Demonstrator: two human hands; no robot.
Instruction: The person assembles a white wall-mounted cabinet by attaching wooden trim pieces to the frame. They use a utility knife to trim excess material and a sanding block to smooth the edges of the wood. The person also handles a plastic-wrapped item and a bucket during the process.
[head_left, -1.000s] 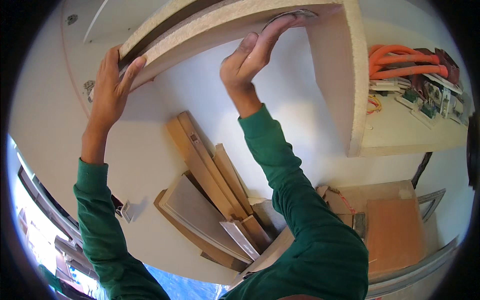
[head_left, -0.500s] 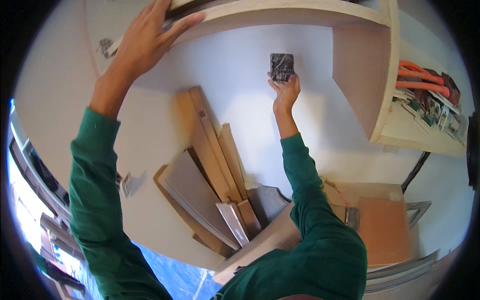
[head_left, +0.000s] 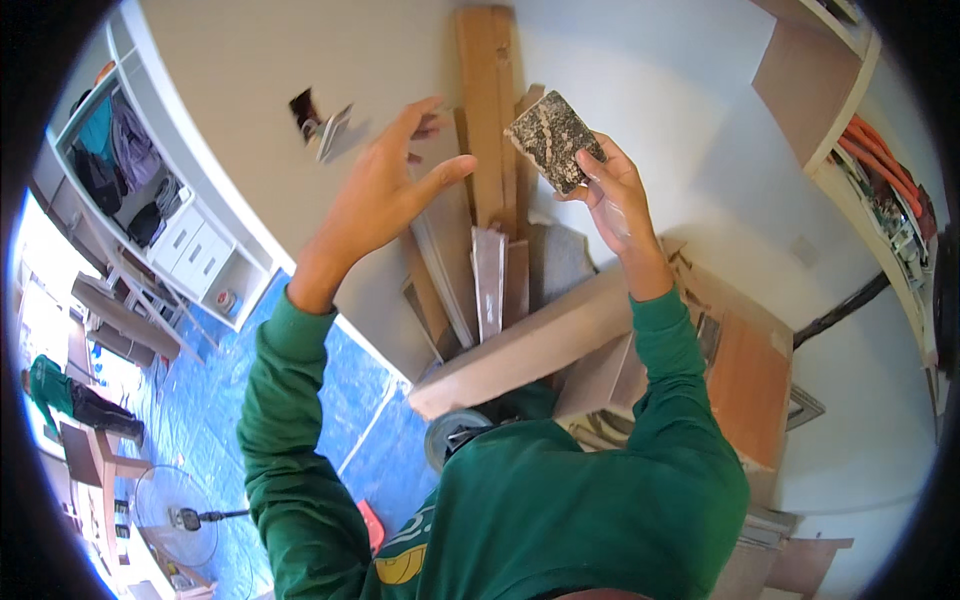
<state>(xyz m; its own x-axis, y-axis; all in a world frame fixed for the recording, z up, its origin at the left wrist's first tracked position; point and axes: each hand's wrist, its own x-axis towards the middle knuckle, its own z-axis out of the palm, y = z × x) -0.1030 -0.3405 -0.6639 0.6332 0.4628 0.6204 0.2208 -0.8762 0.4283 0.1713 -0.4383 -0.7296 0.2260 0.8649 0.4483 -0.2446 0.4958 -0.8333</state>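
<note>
A flat rectangular sanding block (head_left: 556, 141), dark and gritty with pale dust smeared over its face, is raised in front of the white wall. My right hand (head_left: 615, 195) grips it by its lower right corner, the thumb lying on the face and fingers behind. To its left, my left hand (head_left: 385, 185) is in the air with thumb and fingers apart, holding nothing. A gap separates that hand from the block.
Tall boards and flattened cardboard (head_left: 487, 120) lean in the corner. An open wall box with a hanging switch plate (head_left: 335, 130) is on the left wall. Shelving (head_left: 815, 75) juts in at upper right. Blue sheeting (head_left: 300, 400), a fan (head_left: 183, 517) and another person (head_left: 75, 390) are at left.
My left hand has come down from the shelf edge. The right hand has drawn the sanding block nearer and tilted it. The view has swung left.
</note>
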